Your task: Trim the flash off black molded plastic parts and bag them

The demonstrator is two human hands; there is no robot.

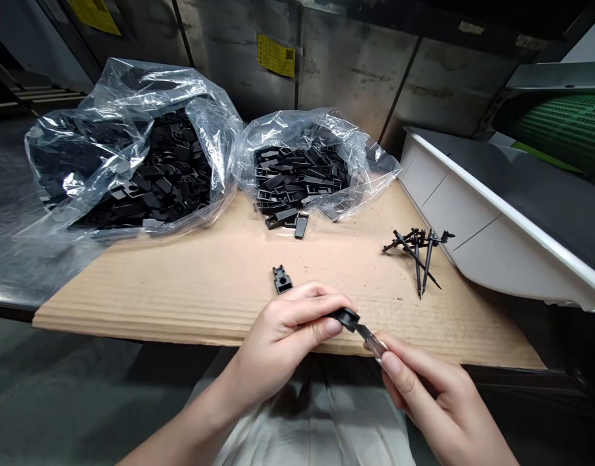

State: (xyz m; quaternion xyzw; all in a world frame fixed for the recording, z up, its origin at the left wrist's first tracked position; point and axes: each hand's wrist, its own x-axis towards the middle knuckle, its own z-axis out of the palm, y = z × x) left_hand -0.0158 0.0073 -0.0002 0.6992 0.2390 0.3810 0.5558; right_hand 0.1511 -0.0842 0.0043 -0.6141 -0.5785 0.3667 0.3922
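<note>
The left hand (287,330) pinches a black plastic clip (346,318) between thumb and fingers, while the right hand (423,395) holds a small metal blade (366,333) closed against it. Another clip (282,279) lies on cardboard (180,304) just beyond the left hand.

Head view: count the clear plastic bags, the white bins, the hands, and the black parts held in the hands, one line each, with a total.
Clear plastic bags: 2
White bins: 1
Hands: 2
Black parts held: 1
Total: 6
</note>
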